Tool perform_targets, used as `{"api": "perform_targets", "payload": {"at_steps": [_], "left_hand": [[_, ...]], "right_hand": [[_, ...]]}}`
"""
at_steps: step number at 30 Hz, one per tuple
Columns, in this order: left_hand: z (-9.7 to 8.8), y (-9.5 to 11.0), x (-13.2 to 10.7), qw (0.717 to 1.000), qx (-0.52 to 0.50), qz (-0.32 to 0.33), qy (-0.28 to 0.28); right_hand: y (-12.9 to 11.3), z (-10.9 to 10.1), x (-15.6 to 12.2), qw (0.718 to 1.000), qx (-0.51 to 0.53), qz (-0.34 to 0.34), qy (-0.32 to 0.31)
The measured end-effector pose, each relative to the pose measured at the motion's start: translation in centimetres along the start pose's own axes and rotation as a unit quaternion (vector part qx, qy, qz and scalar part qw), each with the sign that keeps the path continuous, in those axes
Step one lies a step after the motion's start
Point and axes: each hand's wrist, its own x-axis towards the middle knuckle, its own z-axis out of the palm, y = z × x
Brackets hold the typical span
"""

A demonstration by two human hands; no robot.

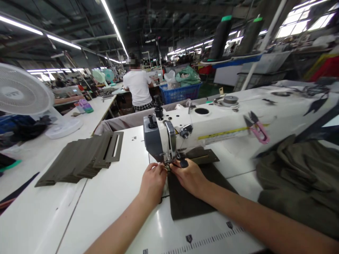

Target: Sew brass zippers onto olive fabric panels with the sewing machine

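Observation:
At the needle of a white sewing machine, both hands meet close to the presser foot. My left hand is closed on the near left side, fingertips pinched together; what they hold is too small to make out. My right hand lies over a dark olive fabric panel, its fingers closed on the panel's edge by the foot. The panel lies flat on the white table. Behind the hand, under the machine arm, another olive piece with a slot shows in part.
A fanned stack of olive slotted pieces lies at left. Pink thread snips rest against the machine arm. Bunched olive cloth lies at right. A white fan, a blue crate and a person in a white shirt are beyond.

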Motion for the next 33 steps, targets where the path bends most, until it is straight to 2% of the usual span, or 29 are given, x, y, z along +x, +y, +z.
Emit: {"api": "perform_targets", "payload": {"at_steps": [4, 8, 10, 12, 13, 16, 19, 22, 25, 29, 31, 33], "left_hand": [[-0.2, -0.5, 0.3, 1.0, -0.007, 0.001, 0.002], [-1.6, -0.8, -0.2, 1.0, -0.024, -0.012, 0.0], [-2.7, -0.2, -1.1, 0.998, -0.065, -0.027, -0.003], [-3.8, 1.0, -2.3, 0.992, -0.121, -0.033, -0.008], [-4.2, 1.8, -2.8, 0.989, -0.144, -0.031, -0.01], [-4.8, 3.5, -3.2, 0.984, -0.177, -0.031, -0.016], [-4.7, 3.5, -2.5, 0.982, -0.178, -0.043, -0.035], [-4.4, 2.2, -1.6, 0.986, -0.146, -0.059, -0.052], [-4.5, 1.4, -1.5, 0.989, -0.124, -0.077, -0.024], [-4.7, 2.1, -2.1, 0.979, -0.201, -0.012, 0.018], [-4.5, 2.4, -2.1, 0.974, -0.226, 0.009, 0.006], [-4.3, 2.2, -2.0, 0.977, -0.215, -0.002, -0.011]], "right_hand": [[1.2, -1.2, 0.1, 1.0, 0.001, -0.025, 0.002], [3.4, -3.0, -2.0, 0.999, -0.043, -0.014, 0.003], [3.1, -3.6, -3.9, 0.993, -0.112, 0.023, -0.019], [1.6, -4.1, -5.8, 0.987, -0.139, 0.046, -0.062], [0.4, -4.3, -6.6, 0.989, -0.118, 0.052, -0.077], [-3.4, -5.4, -7.5, 0.991, 0.043, 0.069, -0.109], [-5.4, -6.8, -6.6, 0.973, 0.161, 0.116, -0.117], [-5.5, -7.7, -5.7, 0.957, 0.22, 0.148, -0.114], [-4.9, -7.8, -5.8, 0.942, 0.269, 0.17, -0.109], [-4.4, -7.7, -6.2, 0.921, 0.325, 0.191, -0.101], [-4.3, -7.7, -6.2, 0.911, 0.354, 0.188, -0.101], [-4.2, -7.9, -6.1, 0.9, 0.378, 0.189, -0.102]]}}
